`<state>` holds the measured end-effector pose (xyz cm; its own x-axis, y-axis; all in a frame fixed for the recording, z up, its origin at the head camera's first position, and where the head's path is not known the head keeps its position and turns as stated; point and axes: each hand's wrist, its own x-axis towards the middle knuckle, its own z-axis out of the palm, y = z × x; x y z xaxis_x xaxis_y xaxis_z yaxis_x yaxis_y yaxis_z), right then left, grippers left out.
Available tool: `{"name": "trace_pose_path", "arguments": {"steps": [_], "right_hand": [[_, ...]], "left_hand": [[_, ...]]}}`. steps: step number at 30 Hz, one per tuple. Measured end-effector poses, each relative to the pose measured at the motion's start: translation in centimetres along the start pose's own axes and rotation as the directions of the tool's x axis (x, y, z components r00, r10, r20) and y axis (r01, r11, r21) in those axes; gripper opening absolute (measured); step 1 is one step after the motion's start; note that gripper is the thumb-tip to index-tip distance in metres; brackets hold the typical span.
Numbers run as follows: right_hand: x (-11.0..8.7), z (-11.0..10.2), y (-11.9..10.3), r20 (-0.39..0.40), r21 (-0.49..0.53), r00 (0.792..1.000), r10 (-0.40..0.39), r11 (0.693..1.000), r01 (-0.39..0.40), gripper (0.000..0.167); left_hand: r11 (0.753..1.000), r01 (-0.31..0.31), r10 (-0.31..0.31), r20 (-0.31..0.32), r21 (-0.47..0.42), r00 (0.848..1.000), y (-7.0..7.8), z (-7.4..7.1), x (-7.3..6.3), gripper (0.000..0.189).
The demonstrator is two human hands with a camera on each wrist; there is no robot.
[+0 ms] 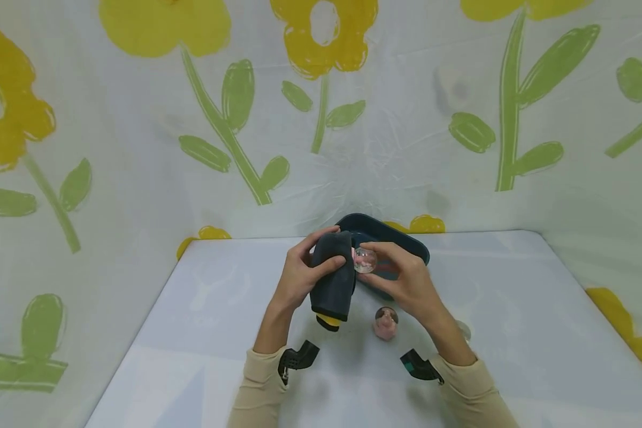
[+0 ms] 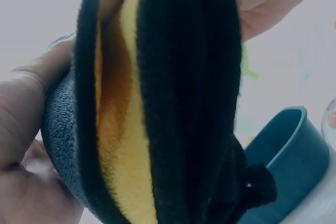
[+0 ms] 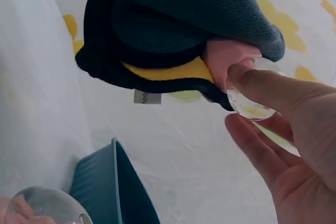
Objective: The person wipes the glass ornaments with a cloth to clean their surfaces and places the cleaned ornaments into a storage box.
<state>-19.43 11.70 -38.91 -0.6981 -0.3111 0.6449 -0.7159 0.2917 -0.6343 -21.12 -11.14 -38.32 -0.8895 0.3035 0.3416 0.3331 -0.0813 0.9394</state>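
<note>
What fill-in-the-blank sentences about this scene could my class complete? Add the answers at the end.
1. The left hand holds a dark cloth whose inner side is ____.
2. The right hand pinches a clear globe with a ____ base.
3. The flower stems on the backdrop are ____.
Missing words: yellow; pink; green.

White table point(image 1: 208, 309), tray point(image 1: 377, 227), pink globe point(image 1: 386, 326), ball point(image 1: 465, 330) (partly hidden)
</note>
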Motion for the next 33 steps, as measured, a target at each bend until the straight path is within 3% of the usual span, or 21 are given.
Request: {"name": "trace_pose_path", "arguments": {"steps": [6, 12, 18, 24, 28, 33], "right_hand": [[0.1, 0.0, 0.1, -0.018, -0.017, 0.999, -0.051, 0.999, 0.051, 0.058], [0.0, 0.0, 0.3, -0.018, -0.081, 0.999, -0.032, 0.996, 0.031, 0.058], [-0.4, 0.5, -0.1, -0.033, -0.130, 0.996, 0.081, 0.988, -0.084, 0.044], [-0.6, 0.7, -0.5, -0.061, -0.132, 0.971, 0.230, 0.963, -0.237, 0.028], [-0.5, 0.8, -0.6, -0.048, -0.078, 0.951, 0.306, 0.948, -0.309, 0.028], [-0.4, 0.7, -0.5, -0.028, -0.053, 0.938, 0.346, 0.936, -0.347, 0.031]], "left_hand": [[0.999, -0.011, 0.011, -0.009, -0.037, 1.000, 0.1, 0.1, 0.4, 0.052], [0.999, -0.006, 0.006, -0.012, -0.035, 1.000, -0.2, 0.2, 0.2, 0.054], [1.000, -0.002, 0.002, -0.006, -0.004, 1.000, -0.1, 0.1, -0.5, 0.054], [1.000, -0.013, 0.013, 0.019, 0.029, 1.000, 0.0, 0.2, -0.6, 0.056], [0.998, -0.031, 0.030, 0.020, 0.049, 0.999, -0.2, 0.4, -0.5, 0.056], [0.997, -0.053, 0.051, 0.021, 0.063, 0.998, -0.3, 0.6, -0.3, 0.057]]}}
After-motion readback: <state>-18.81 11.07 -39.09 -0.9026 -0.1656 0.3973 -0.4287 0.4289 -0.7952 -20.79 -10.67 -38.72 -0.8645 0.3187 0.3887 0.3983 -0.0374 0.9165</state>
